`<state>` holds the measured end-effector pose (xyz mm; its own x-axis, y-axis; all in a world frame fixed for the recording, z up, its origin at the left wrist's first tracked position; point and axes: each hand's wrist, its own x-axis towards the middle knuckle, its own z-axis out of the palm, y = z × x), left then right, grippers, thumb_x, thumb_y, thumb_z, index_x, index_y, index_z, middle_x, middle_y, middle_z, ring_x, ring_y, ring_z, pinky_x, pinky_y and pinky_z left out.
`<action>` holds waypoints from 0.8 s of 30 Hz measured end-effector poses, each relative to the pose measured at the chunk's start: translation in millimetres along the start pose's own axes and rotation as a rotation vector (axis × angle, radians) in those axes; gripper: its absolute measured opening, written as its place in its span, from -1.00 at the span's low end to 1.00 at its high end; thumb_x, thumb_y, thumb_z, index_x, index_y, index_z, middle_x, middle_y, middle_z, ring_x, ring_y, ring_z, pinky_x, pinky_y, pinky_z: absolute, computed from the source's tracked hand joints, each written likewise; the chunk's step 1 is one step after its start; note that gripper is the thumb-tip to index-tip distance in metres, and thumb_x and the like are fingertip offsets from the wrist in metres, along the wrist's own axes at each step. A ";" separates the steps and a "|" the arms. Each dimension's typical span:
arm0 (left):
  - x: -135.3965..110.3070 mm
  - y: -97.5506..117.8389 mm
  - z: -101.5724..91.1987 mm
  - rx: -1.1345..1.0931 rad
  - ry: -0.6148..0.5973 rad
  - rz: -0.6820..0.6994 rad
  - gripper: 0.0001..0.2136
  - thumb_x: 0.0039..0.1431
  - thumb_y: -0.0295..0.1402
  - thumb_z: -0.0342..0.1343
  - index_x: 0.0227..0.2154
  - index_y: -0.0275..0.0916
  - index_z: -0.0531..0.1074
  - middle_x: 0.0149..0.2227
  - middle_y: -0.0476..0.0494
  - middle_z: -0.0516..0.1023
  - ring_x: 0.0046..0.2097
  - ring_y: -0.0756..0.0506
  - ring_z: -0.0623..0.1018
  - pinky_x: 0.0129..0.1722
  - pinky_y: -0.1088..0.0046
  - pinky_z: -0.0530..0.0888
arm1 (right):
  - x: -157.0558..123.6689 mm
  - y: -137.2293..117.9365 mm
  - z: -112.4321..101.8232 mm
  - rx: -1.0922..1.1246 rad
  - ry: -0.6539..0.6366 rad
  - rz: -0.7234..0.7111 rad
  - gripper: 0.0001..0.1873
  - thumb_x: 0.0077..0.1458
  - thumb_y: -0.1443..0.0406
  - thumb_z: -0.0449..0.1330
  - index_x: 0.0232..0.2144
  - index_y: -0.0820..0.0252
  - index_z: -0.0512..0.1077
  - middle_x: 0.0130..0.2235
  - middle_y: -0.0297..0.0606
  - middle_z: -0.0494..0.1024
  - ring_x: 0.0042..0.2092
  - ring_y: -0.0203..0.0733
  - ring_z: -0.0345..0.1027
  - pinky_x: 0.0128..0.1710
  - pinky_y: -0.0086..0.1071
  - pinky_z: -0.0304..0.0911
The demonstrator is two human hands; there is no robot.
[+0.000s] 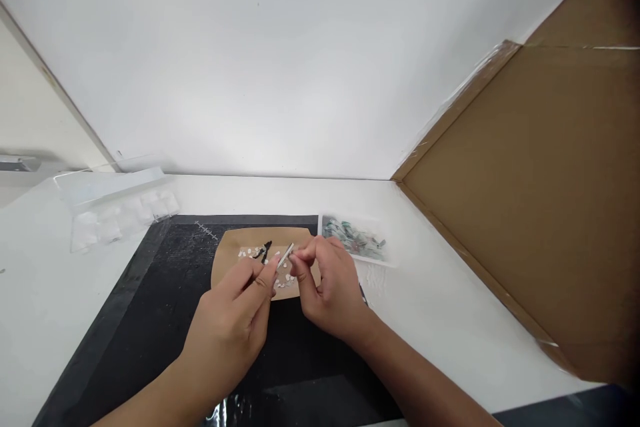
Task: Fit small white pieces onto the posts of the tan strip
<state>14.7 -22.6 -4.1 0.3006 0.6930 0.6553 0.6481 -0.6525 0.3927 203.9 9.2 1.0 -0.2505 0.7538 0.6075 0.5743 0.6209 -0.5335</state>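
Note:
Both hands meet above a brown paper tray (227, 253). My left hand (237, 310) pinches a thin silvery strip (285, 255) between thumb and forefinger, its free end slanting up to the right. Fingertips of my right hand (327, 283) are closed right by that end; whatever they pinch is too small and hidden to name. Lying in the tray are several small white flakes (287, 278) and a small black tool-like object (265, 251), whose kind is unclear. The hands cover part of the tray.
A black mat (150, 320) lies under the tray on a white table (425, 320). A clear box (360, 240) with greenish packets stands right, an opened clear case (120, 213) with white packets left. A thin clear branched piece (206, 230) lies on the mat. Cardboard (525, 200) stands at right.

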 end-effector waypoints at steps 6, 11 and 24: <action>-5.2 -1.8 2.9 0.147 -0.013 0.055 -0.56 0.45 -0.55 0.00 0.33 -0.18 0.34 -0.20 -0.16 0.59 -0.22 -0.03 0.63 -0.25 0.56 0.58 | -0.2 -2.5 4.4 0.097 -0.021 -0.001 -0.83 0.34 0.39 0.12 -0.33 0.09 0.25 -0.41 -0.41 0.52 -0.38 -0.23 0.39 -0.20 -0.20 0.12; -4.5 -5.1 5.3 0.163 0.013 0.038 -0.62 0.46 -0.49 0.05 0.26 -0.18 0.41 -0.18 -0.17 0.60 -0.24 -0.03 0.63 -0.29 0.58 0.56 | -0.9 1.7 6.9 0.046 -0.047 -0.036 -0.83 0.34 0.38 0.11 -0.33 0.09 0.24 -0.41 -0.39 0.52 -0.40 -0.22 0.36 -0.24 -0.20 0.10; -1.0 -24.0 8.3 0.036 0.087 -0.046 -0.71 0.44 -0.44 0.11 0.15 -0.15 0.51 -0.04 -0.16 0.64 -0.07 -0.09 0.65 -0.01 0.40 0.61 | 10.1 87.1 -46.1 -0.131 0.131 0.353 -0.82 0.41 0.18 0.05 -0.08 0.15 0.31 -0.14 -0.12 0.52 -0.15 -0.04 0.46 -0.20 -0.19 0.36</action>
<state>4.6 -5.1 -19.6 0.2096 0.6916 0.6913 0.6849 -0.6084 0.4010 287.3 60.9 -12.3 0.0768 0.8770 0.4743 0.7043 0.2890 -0.6485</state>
